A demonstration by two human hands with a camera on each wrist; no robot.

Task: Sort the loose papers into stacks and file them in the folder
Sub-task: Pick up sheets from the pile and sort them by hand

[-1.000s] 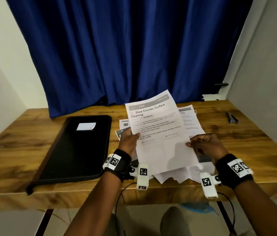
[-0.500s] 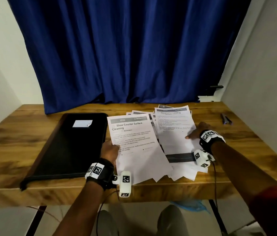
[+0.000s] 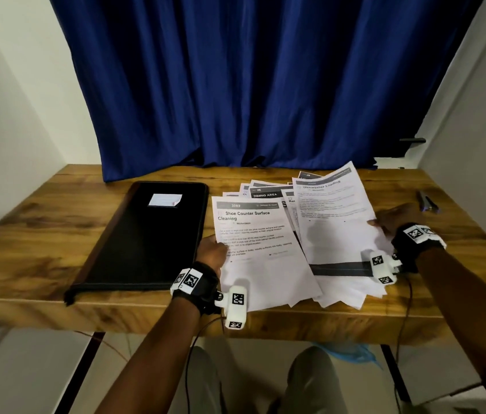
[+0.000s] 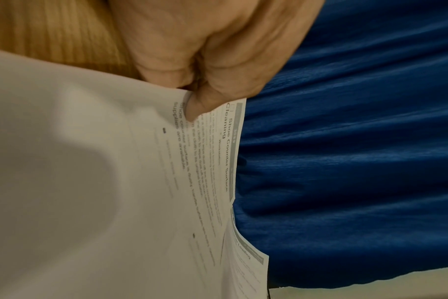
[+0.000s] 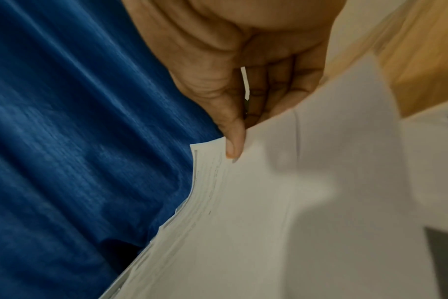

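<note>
A sheet headed "Shoe Counter Surface Cleaning" (image 3: pixel 261 249) lies low over the table's front middle. My left hand (image 3: pixel 212 251) pinches its left edge, thumb (image 4: pixel 197 107) on top. A second sheet headed "Dishwasher Loading" (image 3: pixel 333 216) is raised at its far end; my right hand (image 3: pixel 391 222) pinches its right edge, thumb (image 5: pixel 233 145) on the top face. Under both lies a loose spread of printed papers (image 3: pixel 265 192). The black folder (image 3: pixel 143 237) lies shut, flat on the left, with a small white label (image 3: pixel 164 200).
The wooden table (image 3: pixel 26 240) ends close to me at its front edge. A blue curtain (image 3: pixel 265 85) hangs behind it. A dark pen-like object (image 3: pixel 427 201) lies at the far right. White walls close in on both sides.
The Shoe Counter sheet came down from mid-air to the table beside the folder, held by my left hand only. My right hand let go of it and took the Dishwasher Loading sheet, lifting it.
</note>
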